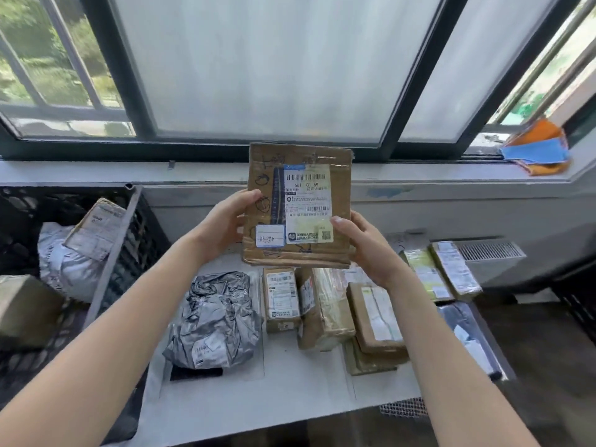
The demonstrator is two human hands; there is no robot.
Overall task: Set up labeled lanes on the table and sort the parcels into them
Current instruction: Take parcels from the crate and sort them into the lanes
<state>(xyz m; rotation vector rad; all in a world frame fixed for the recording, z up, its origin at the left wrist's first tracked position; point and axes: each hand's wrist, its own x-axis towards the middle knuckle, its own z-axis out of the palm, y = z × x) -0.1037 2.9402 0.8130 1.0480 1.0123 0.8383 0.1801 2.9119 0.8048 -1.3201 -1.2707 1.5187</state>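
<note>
I hold a flat brown cardboard parcel (264, 156) upright in the air above the table, its shipping label facing me. My left hand (225, 221) grips its left edge and my right hand (364, 243) grips its lower right corner. Below it the white table (274, 398) carries sorted parcels: a crumpled grey plastic bag parcel (216, 317) on the left, small brown boxes (282, 298) in the middle, and stacked flat cardboard parcels (377, 321) to their right. Thin drawn lines divide the table surface into lanes.
A black plastic crate (135, 240) at the left holds a white bag parcel (64, 262) and cardboard boxes. Two flat parcels (442, 269) and a dark bag (467, 333) lie at the table's right end. Coloured cloths (538, 150) sit on the window sill.
</note>
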